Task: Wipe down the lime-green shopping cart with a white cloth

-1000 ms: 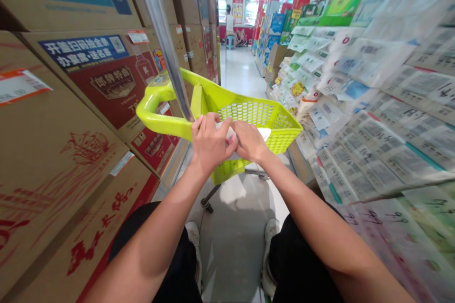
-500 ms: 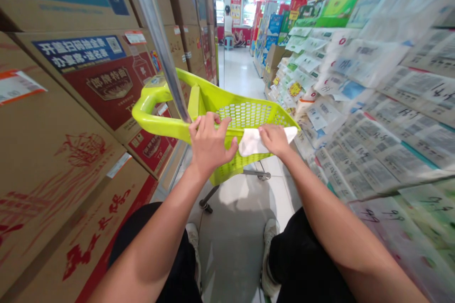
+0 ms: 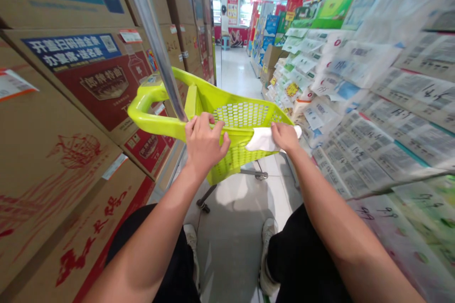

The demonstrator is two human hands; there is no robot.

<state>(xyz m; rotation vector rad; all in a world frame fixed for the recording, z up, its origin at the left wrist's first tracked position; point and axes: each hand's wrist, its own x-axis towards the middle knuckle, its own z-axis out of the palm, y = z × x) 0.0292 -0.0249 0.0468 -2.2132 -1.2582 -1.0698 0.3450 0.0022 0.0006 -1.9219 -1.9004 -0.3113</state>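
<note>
A lime-green plastic shopping cart (image 3: 232,161) stands crosswise before me, its looped handle at left and perforated basket at right. My left hand (image 3: 205,144) is closed over the near rim, fingers curled across the edge beside a metal pole (image 3: 153,28); the thumb stands off to the right. Farther along that rim, my right hand (image 3: 286,137) grips a white cloth (image 3: 260,139) and presses it against the edge. The cloth drapes over the rim's outer side, one end poking out right of the hand. My fingertips are partly hidden behind the rim and cloth.
Stacked cardboard cartons (image 3: 95,80) rise close on the left. Piled plastic-wrapped packs (image 3: 384,137) crowd the right side. A tiled aisle floor (image 3: 236,64) runs ahead to a person (image 3: 224,23) near a blue stool (image 3: 225,42). My shoes flank the floor below the cart.
My right hand has slid to the right along the rim, taking the white cloth with it. The left hand keeps its place on the cart. The view has shifted slightly.
</note>
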